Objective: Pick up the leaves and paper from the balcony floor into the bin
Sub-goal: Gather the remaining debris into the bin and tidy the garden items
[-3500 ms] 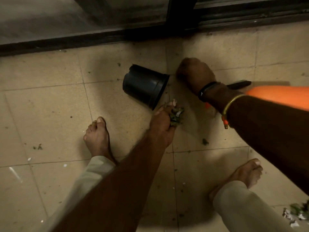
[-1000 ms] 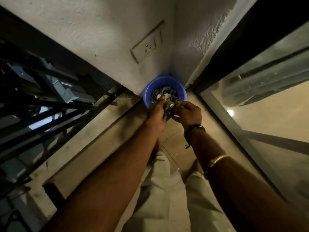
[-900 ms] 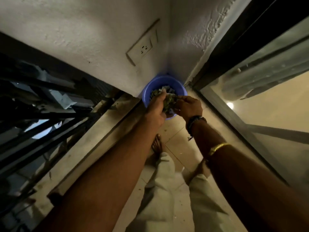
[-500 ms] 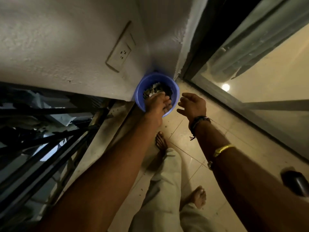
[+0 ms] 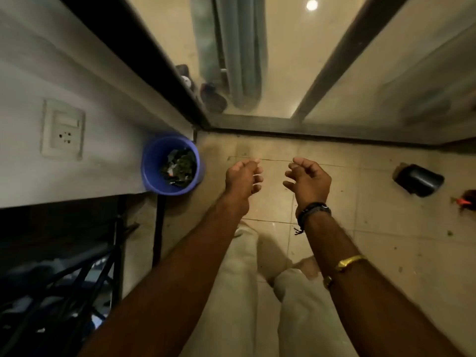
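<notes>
A blue bin stands in the corner where the white wall meets the glass door frame. Inside it lies a heap of dark leaves and paper scraps. My left hand hovers to the right of the bin, fingers loosely curled and holding nothing. My right hand is beside it, further right, fingers spread and curled, also holding nothing. Both hands are above the tiled floor, apart from the bin.
A black pot lies tipped on the floor at right, with an orange-and-dark object at the frame edge. A wall socket is left of the bin. A dark railing runs lower left. Small specks dot the tiles.
Both hands have let go of the leaves and paper into the bin and drawn back to its right. The view has swung, so the bin now sits at left.
</notes>
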`<state>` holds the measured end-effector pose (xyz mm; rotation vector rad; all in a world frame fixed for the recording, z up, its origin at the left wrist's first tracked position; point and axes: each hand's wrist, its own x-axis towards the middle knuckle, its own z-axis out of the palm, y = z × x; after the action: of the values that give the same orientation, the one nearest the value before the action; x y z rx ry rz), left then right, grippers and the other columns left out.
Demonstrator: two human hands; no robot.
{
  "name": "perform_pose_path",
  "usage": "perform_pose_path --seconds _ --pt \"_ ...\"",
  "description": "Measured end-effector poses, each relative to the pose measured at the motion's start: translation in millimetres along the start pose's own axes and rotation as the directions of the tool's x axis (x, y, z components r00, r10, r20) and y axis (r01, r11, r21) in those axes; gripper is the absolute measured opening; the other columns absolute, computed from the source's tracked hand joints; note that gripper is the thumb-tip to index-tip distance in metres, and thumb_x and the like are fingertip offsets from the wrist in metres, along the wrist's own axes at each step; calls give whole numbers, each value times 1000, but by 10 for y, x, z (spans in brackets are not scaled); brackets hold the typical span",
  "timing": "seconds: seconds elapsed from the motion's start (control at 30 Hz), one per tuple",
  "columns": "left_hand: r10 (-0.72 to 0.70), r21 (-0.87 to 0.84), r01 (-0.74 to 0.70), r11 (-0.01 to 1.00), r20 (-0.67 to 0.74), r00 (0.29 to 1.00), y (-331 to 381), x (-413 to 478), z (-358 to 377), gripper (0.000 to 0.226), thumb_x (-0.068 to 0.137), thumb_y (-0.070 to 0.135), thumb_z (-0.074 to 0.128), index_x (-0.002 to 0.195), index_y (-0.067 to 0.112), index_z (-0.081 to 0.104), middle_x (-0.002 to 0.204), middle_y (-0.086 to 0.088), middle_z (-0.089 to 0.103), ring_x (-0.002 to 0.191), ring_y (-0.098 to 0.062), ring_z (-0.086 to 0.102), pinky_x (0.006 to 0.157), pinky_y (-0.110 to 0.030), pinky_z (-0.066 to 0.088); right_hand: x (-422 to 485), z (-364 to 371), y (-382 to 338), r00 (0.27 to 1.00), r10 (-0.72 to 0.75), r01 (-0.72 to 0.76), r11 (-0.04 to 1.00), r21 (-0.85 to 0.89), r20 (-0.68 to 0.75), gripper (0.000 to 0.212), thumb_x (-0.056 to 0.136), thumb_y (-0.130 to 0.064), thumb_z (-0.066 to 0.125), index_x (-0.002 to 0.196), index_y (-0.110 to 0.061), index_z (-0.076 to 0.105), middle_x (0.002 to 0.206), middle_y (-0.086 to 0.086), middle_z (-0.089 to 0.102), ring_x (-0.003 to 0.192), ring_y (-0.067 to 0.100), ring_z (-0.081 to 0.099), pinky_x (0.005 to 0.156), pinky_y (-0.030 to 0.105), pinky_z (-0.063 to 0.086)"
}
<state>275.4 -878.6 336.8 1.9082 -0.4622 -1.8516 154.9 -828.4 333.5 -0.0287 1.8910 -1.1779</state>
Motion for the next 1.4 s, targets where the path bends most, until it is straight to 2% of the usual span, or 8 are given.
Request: perform_pose_path --seconds 0.47,0.77,0.87,1.0,1.13,1.27,1.33,1.4 --pt "-106 233 40 972 277 955 -1225 -1311 2395 14 98 19 56 101 18 70 95 -2 72 80 -17 67 62 -27 53 174 -2795 -103 941 50 56 953 297 -336 18 92 -4 61 95 -17 74 90 5 74 78 17 70 62 29 58" --pt "-218 382 77 921 341 914 -1541 -1151 3663 14 98 21 58 106 17 69 107 -5 72 92 -19 69 68 -28 53 1132 -3709 -203 853 190 37 907 419 -487 15 93 -8 61 95 -17 73 94 6 75 78 17 70 58 27 56" --pt "-254 450 77 890 348 902 -1490 -1017 4077 13 99 23 58 106 18 67 109 -5 71 95 -19 68 71 -28 54 1506 -3868 -293 833 249 18 880 475 -493 14 93 -8 62 97 -15 73 95 7 74 79 18 70 58 28 57" --pt "-290 555 50 831 355 889 -1420 -873 4560 22 99 24 58 118 15 65 108 -3 71 97 -18 69 73 -29 54 1926 -4105 -447 803 318 18 832 554 -504 14 92 -7 62 97 -13 73 94 7 74 78 18 70 61 31 59" --pt "-309 654 -2 757 361 880 -1455 -747 5059 15 99 26 56 110 19 65 107 -2 69 98 -17 67 75 -30 53 2230 -4355 -523 781 373 15 791 612 -501 13 92 -9 63 96 -15 73 96 8 74 80 18 70 64 32 61" --pt "-333 719 -7 695 331 883 -1641 -691 5542 24 99 27 57 120 16 64 107 -2 69 94 -15 69 72 -28 55 2539 -4625 -475 766 434 -38 766 642 -474 13 90 -12 64 92 -20 74 87 3 75 80 19 72 67 37 62" --pt "-332 752 -59 657 358 873 -1741 -631 5743 28 100 26 57 125 15 62 112 -4 68 101 -18 68 79 -30 56 2726 -4743 -412 777 454 -75 754 653 -435 13 90 -10 64 92 -19 74 81 2 73 76 19 70 66 36 61" --pt "-294 787 -199 584 433 852 -1884 -509 5928 27 100 23 56 125 13 61 114 -6 66 103 -22 65 77 -29 54 2940 -4857 -305 795 460 -116 755 646 -395 14 90 -9 64 94 -18 74 78 1 72 75 18 68 64 33 59"
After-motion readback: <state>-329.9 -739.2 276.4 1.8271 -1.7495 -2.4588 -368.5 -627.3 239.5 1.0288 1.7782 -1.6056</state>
